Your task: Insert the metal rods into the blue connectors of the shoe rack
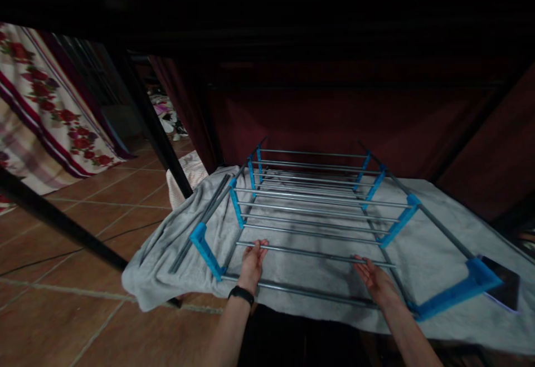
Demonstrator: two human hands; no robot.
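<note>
A rack of grey metal rods (313, 211) with blue plastic side brackets (205, 247) lies on a grey cloth (167, 244) spread over the floor. My left hand (253, 261), with a black band on the wrist, curls its fingers round a near rod at its left end. At the right end of the same rod, my right hand (374, 278) touches it with fingers partly spread. A loose grey rod (200, 225) lies on the cloth left of the rack.
Terracotta floor tiles (83, 205) stretch to the left. Black slanting poles (150, 122) cross the left side. A floral cloth (50, 105) hangs at far left. A dark red fabric wall (334, 116) stands behind the rack. A dark flat object (504, 286) lies at the right.
</note>
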